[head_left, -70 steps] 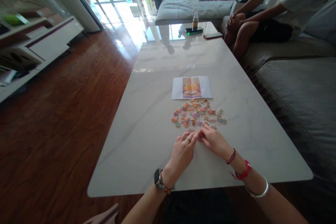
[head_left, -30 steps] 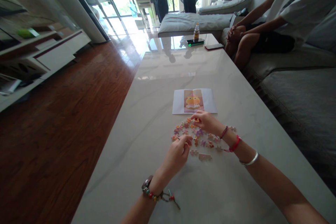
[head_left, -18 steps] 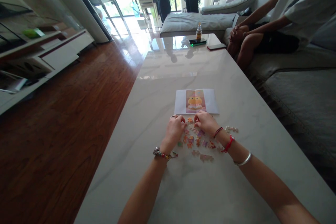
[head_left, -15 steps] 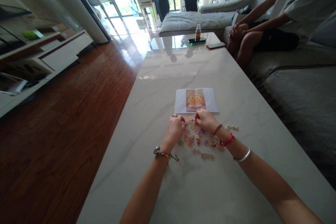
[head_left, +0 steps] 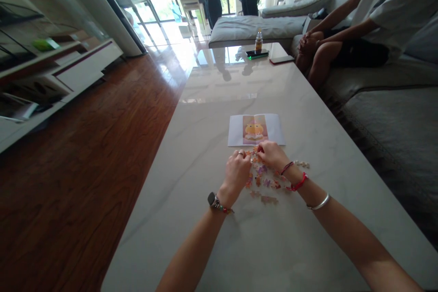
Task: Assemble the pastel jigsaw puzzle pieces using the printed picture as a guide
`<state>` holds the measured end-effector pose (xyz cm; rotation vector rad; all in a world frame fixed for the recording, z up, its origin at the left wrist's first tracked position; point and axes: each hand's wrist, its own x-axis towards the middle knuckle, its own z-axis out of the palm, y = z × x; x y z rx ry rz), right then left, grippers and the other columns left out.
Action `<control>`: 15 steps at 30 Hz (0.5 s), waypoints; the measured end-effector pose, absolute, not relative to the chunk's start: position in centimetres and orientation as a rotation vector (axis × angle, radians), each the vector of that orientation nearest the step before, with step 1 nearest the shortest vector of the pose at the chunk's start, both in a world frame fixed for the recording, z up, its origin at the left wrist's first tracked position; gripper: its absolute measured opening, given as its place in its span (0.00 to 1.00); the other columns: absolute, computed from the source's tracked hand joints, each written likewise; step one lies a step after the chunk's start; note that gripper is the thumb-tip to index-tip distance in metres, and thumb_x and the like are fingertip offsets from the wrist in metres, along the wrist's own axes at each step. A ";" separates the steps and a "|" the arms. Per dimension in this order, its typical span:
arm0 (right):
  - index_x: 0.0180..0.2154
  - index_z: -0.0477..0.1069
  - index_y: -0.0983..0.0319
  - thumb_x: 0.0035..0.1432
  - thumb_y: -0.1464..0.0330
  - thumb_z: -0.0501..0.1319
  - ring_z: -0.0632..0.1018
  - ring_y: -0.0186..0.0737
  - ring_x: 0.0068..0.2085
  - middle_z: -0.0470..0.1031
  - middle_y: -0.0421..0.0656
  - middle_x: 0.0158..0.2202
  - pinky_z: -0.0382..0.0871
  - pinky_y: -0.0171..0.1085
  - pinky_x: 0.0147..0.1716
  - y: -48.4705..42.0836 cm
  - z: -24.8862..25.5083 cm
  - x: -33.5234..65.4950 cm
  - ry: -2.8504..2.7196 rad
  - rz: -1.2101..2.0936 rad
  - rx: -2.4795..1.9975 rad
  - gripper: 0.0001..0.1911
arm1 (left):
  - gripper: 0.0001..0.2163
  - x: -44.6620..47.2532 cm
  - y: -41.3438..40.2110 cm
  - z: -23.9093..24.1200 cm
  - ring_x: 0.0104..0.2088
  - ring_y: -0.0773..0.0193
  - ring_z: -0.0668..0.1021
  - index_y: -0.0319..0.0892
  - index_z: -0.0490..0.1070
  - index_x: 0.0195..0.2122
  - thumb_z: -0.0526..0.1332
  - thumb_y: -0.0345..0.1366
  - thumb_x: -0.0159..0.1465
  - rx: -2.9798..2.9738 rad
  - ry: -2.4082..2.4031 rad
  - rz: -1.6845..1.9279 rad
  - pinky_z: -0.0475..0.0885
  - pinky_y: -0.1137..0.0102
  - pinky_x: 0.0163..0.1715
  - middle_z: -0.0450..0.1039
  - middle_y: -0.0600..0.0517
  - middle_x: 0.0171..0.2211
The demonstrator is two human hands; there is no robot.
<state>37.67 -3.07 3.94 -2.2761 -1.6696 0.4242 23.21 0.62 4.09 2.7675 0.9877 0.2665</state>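
Loose jigsaw puzzle pieces (head_left: pixel 261 169), orange, purple and pale, lie scattered on the white marble-look table (head_left: pixel 205 155). My left hand (head_left: pixel 237 169) is curled at their left edge, back of the hand up, covering some pieces. Its fingertips are hidden, so what they grip cannot be made out. Opposite it, my right hand (head_left: pixel 272 154) pinches a small orange puzzle piece (head_left: pixel 259 149) at the far side of the pile. Just beyond both hands lies a creased paper sheet (head_left: pixel 275 128) with a printed picture of a yellow cartoon figure.
Pale joined pieces (head_left: pixel 269 200) lie nearer me, others (head_left: pixel 302 164) beyond my right wrist. A bottle (head_left: pixel 258 41), a dark device with a green light (head_left: pixel 257 54) and a tablet-like slab (head_left: pixel 281 60) are at the far end. A person (head_left: pixel 342 41) sits on the right-hand sofa (head_left: pixel 393 118).
My left hand has shifted right, closer to my right hand, and now covers pieces at the left of the pile. My right hand has moved slightly right and away from me.
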 end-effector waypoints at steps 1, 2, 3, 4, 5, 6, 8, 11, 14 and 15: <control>0.31 0.70 0.65 0.51 0.72 0.54 0.72 0.36 0.35 0.73 0.46 0.33 0.61 0.31 0.35 -3.2 4.0 37.6 -1.676 0.412 -2.254 0.07 | 0.08 23.0 1.0 4.1 0.36 0.62 0.70 0.40 0.69 0.28 0.52 0.33 0.59 2.721 0.990 0.292 0.65 0.70 0.34 0.68 0.48 0.32; 0.32 0.70 0.65 0.52 0.72 0.54 0.72 0.36 0.36 0.72 0.46 0.34 0.61 0.31 0.36 -3.4 4.0 37.6 -1.689 0.407 -2.221 0.07 | 0.09 22.7 1.6 4.1 0.35 0.63 0.71 0.40 0.69 0.28 0.51 0.35 0.60 2.640 1.002 0.316 0.65 0.71 0.34 0.69 0.48 0.31; 0.33 0.70 0.65 0.52 0.71 0.54 0.71 0.35 0.36 0.72 0.46 0.34 0.61 0.31 0.37 -3.5 3.9 37.6 -1.705 0.405 -2.183 0.07 | 0.11 22.4 2.3 4.1 0.33 0.65 0.71 0.41 0.69 0.28 0.50 0.36 0.61 2.530 1.026 0.339 0.65 0.72 0.33 0.70 0.50 0.30; 0.34 0.70 0.64 0.52 0.71 0.55 0.71 0.35 0.36 0.71 0.45 0.35 0.61 0.31 0.37 -3.7 3.9 37.6 -1.721 0.407 -2.149 0.07 | 0.12 22.0 3.0 4.0 0.31 0.67 0.72 0.41 0.69 0.29 0.49 0.38 0.61 2.409 1.052 0.343 0.66 0.74 0.31 0.71 0.51 0.29; 0.33 0.70 0.64 0.52 0.71 0.55 0.71 0.35 0.36 0.71 0.45 0.35 0.61 0.31 0.37 -3.8 3.8 37.6 -1.734 0.410 -2.126 0.07 | 0.12 21.5 3.8 3.9 0.30 0.69 0.73 0.41 0.69 0.30 0.49 0.38 0.61 2.293 1.061 0.332 0.66 0.75 0.30 0.72 0.52 0.29; 0.33 0.70 0.64 0.52 0.71 0.56 0.71 0.35 0.36 0.70 0.45 0.35 0.61 0.31 0.37 -3.8 3.6 37.6 -1.744 0.415 -2.117 0.06 | 0.11 21.1 4.6 3.8 0.29 0.70 0.73 0.41 0.69 0.32 0.49 0.39 0.61 2.207 1.077 0.321 0.66 0.77 0.29 0.73 0.53 0.30; 0.32 0.71 0.64 0.52 0.71 0.56 0.71 0.35 0.35 0.70 0.45 0.35 0.62 0.31 0.37 -3.8 3.5 37.6 -1.752 0.421 -2.128 0.06 | 0.09 20.5 5.8 3.5 0.27 0.71 0.73 0.41 0.68 0.32 0.52 0.38 0.59 2.194 1.120 0.305 0.65 0.77 0.26 0.73 0.53 0.28; 0.33 0.71 0.64 0.53 0.71 0.55 0.71 0.34 0.35 0.70 0.45 0.34 0.62 0.31 0.37 -3.6 3.5 37.4 -1.767 0.424 -2.114 0.07 | 0.06 20.1 6.5 3.2 0.25 0.69 0.71 0.40 0.68 0.28 0.56 0.36 0.55 2.255 1.202 0.314 0.63 0.76 0.24 0.71 0.53 0.25; 0.36 0.71 0.64 0.54 0.71 0.55 0.71 0.34 0.35 0.70 0.45 0.35 0.62 0.30 0.37 -3.1 3.8 36.7 -1.784 0.375 -2.037 0.08 | 0.05 20.1 6.2 3.3 0.27 0.67 0.71 0.40 0.68 0.25 0.57 0.36 0.55 2.312 1.215 0.354 0.63 0.74 0.27 0.70 0.51 0.25; 0.37 0.70 0.64 0.54 0.71 0.55 0.71 0.34 0.36 0.69 0.45 0.36 0.62 0.30 0.36 -2.8 3.9 36.3 -1.808 0.362 -1.997 0.09 | 0.06 20.1 5.9 3.5 0.28 0.67 0.71 0.41 0.68 0.26 0.55 0.35 0.56 2.324 1.210 0.368 0.63 0.74 0.29 0.70 0.51 0.27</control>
